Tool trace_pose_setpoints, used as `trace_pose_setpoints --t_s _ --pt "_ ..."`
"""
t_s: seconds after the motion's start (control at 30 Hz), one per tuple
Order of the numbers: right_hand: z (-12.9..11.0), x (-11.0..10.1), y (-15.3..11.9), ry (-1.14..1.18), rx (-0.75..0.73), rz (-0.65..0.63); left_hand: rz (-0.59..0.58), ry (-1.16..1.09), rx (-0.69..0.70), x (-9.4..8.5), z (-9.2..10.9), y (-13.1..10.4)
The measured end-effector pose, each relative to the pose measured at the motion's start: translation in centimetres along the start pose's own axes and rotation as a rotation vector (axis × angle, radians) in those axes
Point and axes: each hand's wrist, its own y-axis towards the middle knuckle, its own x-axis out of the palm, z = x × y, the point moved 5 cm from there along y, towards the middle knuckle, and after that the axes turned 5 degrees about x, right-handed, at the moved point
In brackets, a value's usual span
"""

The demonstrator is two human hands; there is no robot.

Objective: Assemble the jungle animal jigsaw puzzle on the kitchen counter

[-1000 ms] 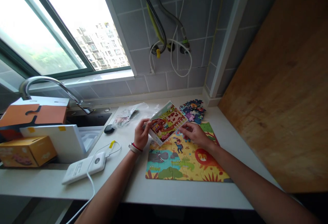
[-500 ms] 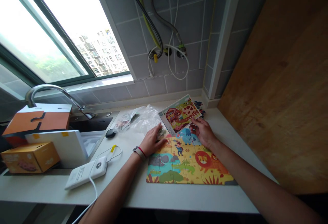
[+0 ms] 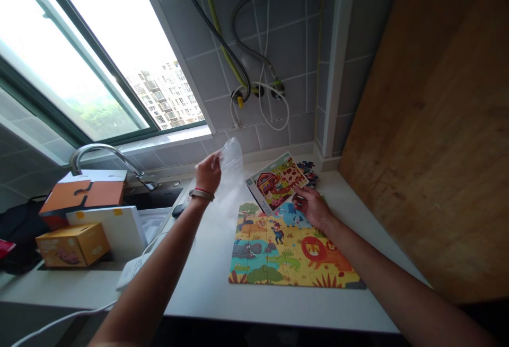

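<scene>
My left hand (image 3: 209, 173) is closed on a clear plastic bag (image 3: 231, 169), raised above the counter and hanging to the right of the fingers. A picture card (image 3: 277, 181) with a farm scene is pinched at its lower right corner by my right hand (image 3: 312, 206). Below the card lies a jigsaw puzzle (image 3: 286, 262), its joined pieces showing a lion, a hippo, a crocodile and an elephant. The card and my right hand cover part of its upper edge. Loose puzzle pieces (image 3: 309, 171) sit in a pile behind the card.
On the left stand an orange box (image 3: 85, 196), a small yellow box (image 3: 73, 245) and a white panel (image 3: 113, 230) by the sink (image 3: 159, 198). A white power bank (image 3: 129, 273) with a cable is partly behind my left arm. A wooden panel (image 3: 401, 151) bounds the right.
My left hand has moved up and left from the puzzle's edge and lifted the plastic bag off the counter. My right hand still holds the card in nearly the same place.
</scene>
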Motion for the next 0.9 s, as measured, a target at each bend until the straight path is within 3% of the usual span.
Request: trace_pose_setpoints --t_s 0.1,0.17,0.27,0.37,0.43,0.6,0.73,0.83,0.9 --pt "0.1 0.2 -0.1 0.003 0.023 -0.030 0.217 0.040 0.025 -3.5 -0.3 4.0" --pt "0.3 0.4 -0.1 0.002 0.035 -0.041 0.328 0.038 0.151 -5.3 0.2 5.2" --pt "0.4 0.4 -0.1 -0.002 0.044 -0.036 0.340 0.078 0.328 -6.3 1.0 5.2" --pt "0.3 0.4 0.0 0.010 0.044 -0.033 0.112 0.093 0.422 -4.5 0.9 3.7" --pt "0.3 0.4 -0.1 0.017 0.048 -0.034 -0.157 0.089 0.456 -1.9 0.1 2.0" --pt "0.2 0.5 -0.2 -0.024 0.052 -0.050 -0.590 0.031 0.291 4.3 -4.1 -2.7" --pt "0.3 0.5 -0.2 -0.056 0.058 -0.058 -0.719 0.000 0.281 6.4 -5.4 -5.1" --pt "0.4 0.4 -0.1 -0.083 0.065 -0.057 -0.827 0.066 0.257 6.8 -5.0 -5.7" --pt "0.5 0.4 -0.1 -0.094 0.067 -0.055 -0.830 0.097 0.255 6.4 -4.0 -5.4"
